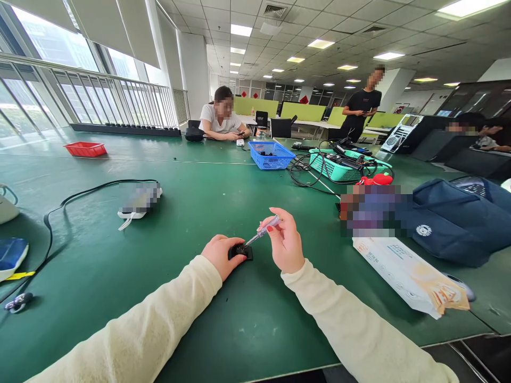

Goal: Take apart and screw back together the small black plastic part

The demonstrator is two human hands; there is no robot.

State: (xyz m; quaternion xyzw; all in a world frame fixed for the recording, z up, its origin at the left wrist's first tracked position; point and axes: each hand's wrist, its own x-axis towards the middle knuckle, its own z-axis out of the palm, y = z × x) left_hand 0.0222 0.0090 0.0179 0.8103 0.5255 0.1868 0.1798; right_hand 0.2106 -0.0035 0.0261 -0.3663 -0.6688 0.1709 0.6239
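Note:
My left hand grips a small black plastic part and holds it down on the green table, thumb and fingers on either side. Its details are too small to make out. A screwdriver with a clear handle is pinched in my right hand. The tool slants down to the left, and its tip meets the top of the black part or is very close to it.
On the green table stand a blue basket, a teal basket with cables and a red tray. At right lie a wipes pack and a navy bag. A cabled white device lies left. A person sits opposite.

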